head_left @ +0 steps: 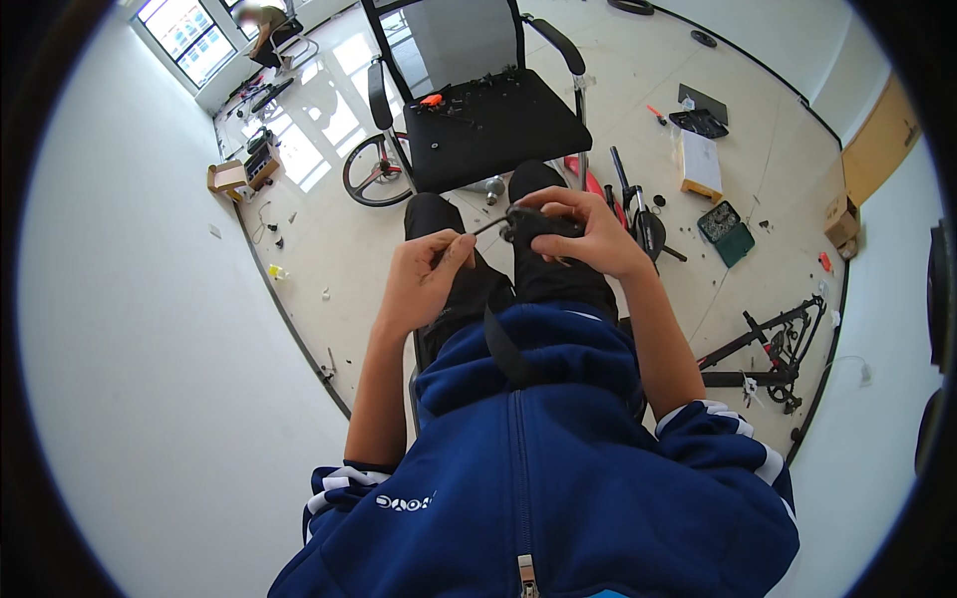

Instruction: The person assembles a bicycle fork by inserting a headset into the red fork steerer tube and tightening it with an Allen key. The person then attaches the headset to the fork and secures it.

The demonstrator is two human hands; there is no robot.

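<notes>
Above my lap, my left hand [427, 276] is closed, thumb and fingers pinching a thin dark rod [488, 226]. The rod's far end meets a small black part [536, 225], which looks like a bicycle component. My right hand [596, 237] wraps round that part from the right, thumb below and fingers over the top. Its palm side and much of the part are hidden, so its exact kind cannot be made out. Both hands are above my knees, just short of a black office chair [498, 135] that faces me.
Small black parts and an orange item [432, 100] lie on the chair seat. Around it on the floor are a spoked wheel [377, 169], a green case [726, 234], a white box [698, 164] and a black bicycle frame [768, 349]. Another person [264, 30] sits far left.
</notes>
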